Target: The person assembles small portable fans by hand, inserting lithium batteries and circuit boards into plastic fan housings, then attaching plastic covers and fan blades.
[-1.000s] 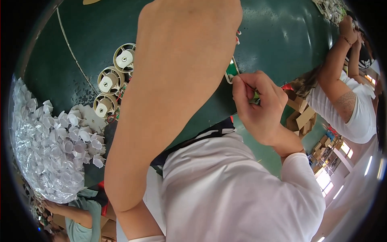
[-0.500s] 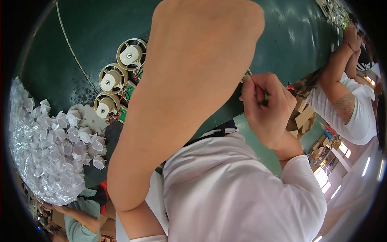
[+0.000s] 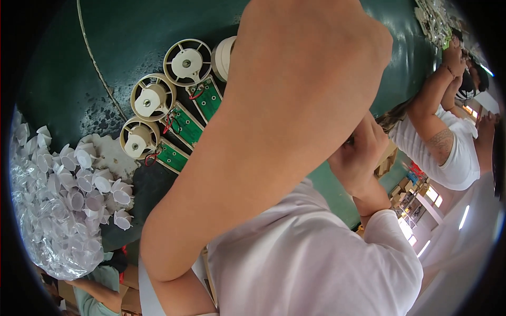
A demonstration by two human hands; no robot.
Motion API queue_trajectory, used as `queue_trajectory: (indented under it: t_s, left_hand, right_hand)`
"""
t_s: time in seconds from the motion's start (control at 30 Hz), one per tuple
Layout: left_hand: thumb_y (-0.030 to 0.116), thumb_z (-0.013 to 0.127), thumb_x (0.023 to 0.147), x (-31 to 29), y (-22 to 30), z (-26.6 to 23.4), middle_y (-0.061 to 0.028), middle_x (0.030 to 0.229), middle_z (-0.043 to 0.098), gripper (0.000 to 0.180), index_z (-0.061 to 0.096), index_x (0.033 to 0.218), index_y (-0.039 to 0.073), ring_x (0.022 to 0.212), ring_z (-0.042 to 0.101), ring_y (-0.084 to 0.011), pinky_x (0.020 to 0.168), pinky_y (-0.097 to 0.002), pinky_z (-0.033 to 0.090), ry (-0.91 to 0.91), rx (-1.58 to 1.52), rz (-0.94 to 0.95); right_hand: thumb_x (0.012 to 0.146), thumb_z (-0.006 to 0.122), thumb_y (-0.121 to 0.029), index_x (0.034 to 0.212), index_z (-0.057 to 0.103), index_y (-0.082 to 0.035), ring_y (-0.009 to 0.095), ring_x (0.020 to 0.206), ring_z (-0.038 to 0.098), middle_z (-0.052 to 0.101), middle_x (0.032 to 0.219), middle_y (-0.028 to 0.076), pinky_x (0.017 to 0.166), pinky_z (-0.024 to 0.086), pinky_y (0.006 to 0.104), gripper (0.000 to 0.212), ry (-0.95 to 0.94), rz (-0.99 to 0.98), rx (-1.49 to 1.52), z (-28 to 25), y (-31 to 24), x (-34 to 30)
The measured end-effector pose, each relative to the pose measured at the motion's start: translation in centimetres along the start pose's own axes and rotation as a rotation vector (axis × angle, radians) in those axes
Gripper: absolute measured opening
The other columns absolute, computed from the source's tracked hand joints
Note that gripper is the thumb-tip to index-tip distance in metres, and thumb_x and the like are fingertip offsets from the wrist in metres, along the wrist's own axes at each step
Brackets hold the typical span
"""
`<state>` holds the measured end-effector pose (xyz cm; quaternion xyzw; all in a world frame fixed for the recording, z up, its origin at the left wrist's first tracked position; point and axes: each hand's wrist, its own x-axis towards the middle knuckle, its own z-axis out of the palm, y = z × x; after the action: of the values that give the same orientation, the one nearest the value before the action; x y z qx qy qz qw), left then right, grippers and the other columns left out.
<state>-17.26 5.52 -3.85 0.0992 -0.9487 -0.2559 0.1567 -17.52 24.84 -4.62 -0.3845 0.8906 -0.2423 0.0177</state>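
Observation:
My left forearm crosses the middle of the view, and the back of my left hand [image 3: 337,39] fills the upper part; its fingers are hidden. Curled fingers show on my right hand [image 3: 363,152], partly behind the left forearm; the fingertips and anything in them are out of sight. Left of my arm lie several round cream motor units [image 3: 153,97] with spoked rings. Red and dark wires join them to long green circuit boards [image 3: 182,125]. Another round cream piece [image 3: 224,58] is partly covered by my arm.
A clear plastic bag [image 3: 63,231] of white cup-shaped parts [image 3: 84,176] sits at the left. A cord [image 3: 94,60] runs over the dark green table [image 3: 126,26]. Co-workers are at the right [image 3: 435,142] and lower left [image 3: 100,289]. Metal-looking parts [image 3: 432,23] lie far right.
My left hand and forearm have shifted right, uncovering more of the circuit boards and another round piece. My right hand has gone partly behind the left forearm.

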Motion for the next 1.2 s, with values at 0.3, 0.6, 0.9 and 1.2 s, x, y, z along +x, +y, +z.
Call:
queue_trajectory:
  t_s: [0.3,0.6,0.9,1.2]
  left_hand:
    - [0.013,0.076,0.076,-0.6,-0.7,0.0,-0.0121,0.081,0.07,0.018,0.074,0.091,0.003,0.072,0.066,-0.0284,0.069,-0.0392,0.052,-0.018,-0.018,0.067]
    - [0.013,0.077,0.076,-0.2,0.7,-1.0,-0.0124,0.081,0.07,0.018,0.074,0.09,0.003,0.071,0.066,-0.0289,0.069,-0.04,0.052,-0.047,0.05,0.187]
    - [0.016,0.065,0.093,-1.4,0.7,-4.6,-0.0054,0.081,0.07,0.022,0.072,0.108,0.002,0.065,0.058,-0.0106,0.058,-0.0265,0.046,-0.235,-0.834,-0.359]
    - [0.016,0.05,0.105,-6.0,2.2,-3.7,-0.0101,0.103,0.067,0.033,0.058,0.128,-0.006,0.083,0.066,-0.0147,0.073,-0.0286,0.055,-0.43,-1.52,-0.4]
  right_hand:
    - [0.081,0.063,0.014,0.086,0.062,0.003,0.015,0.054,0.06,0.055,0.07,0.008,0.048,0.047,0.0259,0.012,-0.163,0.212,0.178,-1.1,-0.6,1.1]
    - [0.086,0.062,0.007,0.084,0.063,0.005,0.017,0.051,0.063,0.06,0.063,0.011,0.047,0.048,0.028,0.003,-0.169,0.416,0.398,-1.0,-0.4,1.8]
    - [0.09,0.067,-0.01,0.097,0.068,0.002,0.035,0.075,0.064,0.066,0.086,0.017,0.068,0.052,0.0386,0.013,-0.116,0.148,0.023,-4.7,-0.8,2.4]
    - [0.092,0.067,-0.002,0.118,0.067,0.004,0.014,0.089,0.06,0.065,0.096,0.01,0.082,0.049,0.0269,0.026,-0.082,0.087,1.074,-4.1,-0.9,4.3]
